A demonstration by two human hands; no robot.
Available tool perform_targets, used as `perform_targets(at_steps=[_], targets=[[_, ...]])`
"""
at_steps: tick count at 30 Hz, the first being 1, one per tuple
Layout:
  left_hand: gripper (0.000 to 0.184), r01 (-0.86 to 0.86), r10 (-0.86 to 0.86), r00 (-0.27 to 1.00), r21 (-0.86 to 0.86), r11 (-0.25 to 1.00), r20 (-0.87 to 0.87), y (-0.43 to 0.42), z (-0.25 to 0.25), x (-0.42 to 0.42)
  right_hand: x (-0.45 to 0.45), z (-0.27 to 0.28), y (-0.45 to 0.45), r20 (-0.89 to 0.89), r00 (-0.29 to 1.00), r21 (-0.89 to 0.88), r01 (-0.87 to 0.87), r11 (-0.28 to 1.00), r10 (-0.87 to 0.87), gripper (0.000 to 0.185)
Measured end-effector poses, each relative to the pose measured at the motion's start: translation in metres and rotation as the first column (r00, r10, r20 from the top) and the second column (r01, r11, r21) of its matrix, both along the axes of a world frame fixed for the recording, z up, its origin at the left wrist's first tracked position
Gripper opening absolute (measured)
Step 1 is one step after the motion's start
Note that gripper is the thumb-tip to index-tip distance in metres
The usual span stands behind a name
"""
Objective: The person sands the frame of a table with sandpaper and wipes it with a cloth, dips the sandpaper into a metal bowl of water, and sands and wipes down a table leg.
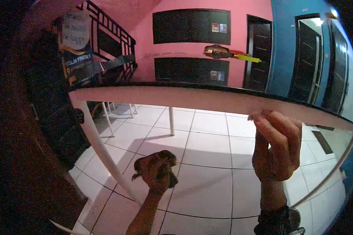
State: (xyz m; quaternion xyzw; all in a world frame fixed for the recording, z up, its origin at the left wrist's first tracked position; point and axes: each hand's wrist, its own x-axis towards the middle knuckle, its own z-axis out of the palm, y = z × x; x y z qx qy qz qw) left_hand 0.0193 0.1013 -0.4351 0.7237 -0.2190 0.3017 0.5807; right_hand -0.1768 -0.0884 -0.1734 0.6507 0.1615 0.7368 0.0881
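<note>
My left hand is low, below the table's edge, with its fingers wrapped round a dark, crumpled item that looks like cloth. My right hand is raised in front of the table's pale side, with its fingers curled and their tips close together; whether anything small is between them I cannot make out. On the glossy dark tabletop lies a brown and black item with a yellow-green strip at its right end.
A white table leg stands left of my left hand. A curved pale bar is at the right. Thinner legs rise from the white tiled floor. A printed banner and a stair railing are behind at the left.
</note>
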Motion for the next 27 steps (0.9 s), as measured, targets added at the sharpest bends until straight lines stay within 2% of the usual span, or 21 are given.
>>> perform_targets(at_steps=[3, 4, 6, 7, 9, 10, 11, 12, 14, 16, 17, 18, 20, 22, 23, 24, 25, 27], targets=[[0.019, 0.219, -0.167, 0.973, -0.395, 0.892, 0.162, -0.002, 0.018, -0.015, 0.003, 0.008, 0.009, -0.082, 0.997, -0.073, 0.007, 0.997, -0.013, 0.028], [0.019, 0.204, -0.166, 0.977, -0.348, 0.915, 0.136, 0.0, 0.014, -0.012, -0.001, 0.014, 0.017, -0.17, 0.983, -0.14, 0.039, 0.989, -0.062, 0.031], [0.019, 0.174, -0.158, 0.984, -0.247, 0.953, 0.086, 0.012, -0.004, -0.004, 0.015, 0.019, 0.021, -0.191, 0.982, -0.282, -0.042, 0.959, -0.013, 0.036], [0.018, 0.164, -0.148, 0.986, -0.261, 0.951, 0.081, 0.017, -0.016, 0.005, 0.018, 0.026, 0.027, -0.186, 0.982, -0.32, -0.056, 0.946, -0.004, 0.038], [0.017, 0.141, -0.125, 0.99, -0.294, 0.945, 0.072, 0.018, -0.037, 0.022, 0.011, 0.025, 0.022, -0.211, 0.973, -0.31, 0.026, 0.951, -0.096, 0.039], [0.017, 0.154, -0.161, 0.987, -0.309, 0.938, 0.005, 0.021, -0.026, 0.011, 0.004, 0.022, 0.019, -0.227, 0.964, -0.304, 0.066, 0.95, -0.139, 0.04], [0.016, 0.166, -0.196, 0.979, -0.327, 0.93, -0.062, 0.027, -0.003, -0.007, -0.016, 0.02, 0.021, -0.429, 0.882, -0.142, 0.145, 0.979, -0.193, 0.044], [0.016, 0.179, -0.234, 0.965, -0.347, 0.921, -0.122, 0.03, 0.013, -0.016, -0.021, 0.013, 0.012, -0.445, 0.88, -0.03, 0.171, 0.985, -0.167, 0.044], [0.015, 0.156, -0.196, 0.977, -0.351, 0.923, -0.08, 0.027, 0.029, -0.023, -0.029, 0.019, 0.011, -0.419, 0.857, -0.135, 0.266, 0.954, -0.299, 0.046], [0.015, 0.133, -0.155, 0.987, -0.341, 0.93, -0.038, 0.027, 0.035, -0.025, -0.012, 0.025, 0.021, -0.426, 0.884, -0.226, 0.102, 0.969, -0.193, 0.05], [0.015, 0.118, -0.131, 0.991, -0.337, 0.934, -0.014, 0.028, 0.039, -0.027, 0.004, 0.033, 0.031, -0.276, 0.938, -0.371, 0.099, 0.923, -0.211, 0.034], [0.015, 0.102, -0.105, 0.994, -0.334, 0.937, 0.01, 0.029, 0.042, -0.027, 0.012, 0.036, 0.041, -0.317, 0.943, -0.312, -0.008, 0.95, -0.096, 0.036], [0.015, 0.019, -0.001, 0.998, -0.31, 0.951, 0.059, 0.034, 0.046, -0.029, 0.014, 0.038, 0.044, -0.272, 0.957, -0.341, 0.003, 0.94, -0.102, 0.034], [0.015, -0.066, 0.098, 0.99, -0.292, 0.954, 0.097, 0.041, 0.049, -0.033, 0.007, 0.032, 0.026, -0.177, 0.965, -0.488, 0.086, 0.868, -0.195, 0.048], [0.016, -0.108, 0.147, 0.982, -0.284, 0.953, 0.119, 0.044, 0.05, -0.035, -0.006, 0.026, 0.024, -0.314, 0.932, -0.341, 0.069, 0.938, -0.183, 0.052], [0.016, -0.151, 0.196, 0.97, -0.277, 0.949, 0.142, 0.047, 0.051, -0.035, -0.01, 0.023, 0.017, -0.305, 0.941, -0.304, 0.048, 0.951, -0.145, 0.055], [0.016, -0.194, 0.245, 0.955, -0.27, 0.943, 0.168, 0.047, 0.052, -0.035, -0.011, 0.023, 0.017, -0.299, 0.94, -0.317, 0.062, 0.947, -0.162, 0.054], [0.017, -0.12, 0.177, 0.971, -0.31, 0.943, 0.162, 0.046, 0.054, -0.034, -0.008, 0.024, 0.018, -0.303, 0.943, -0.334, 0.027, 0.942, -0.134, 0.052]])
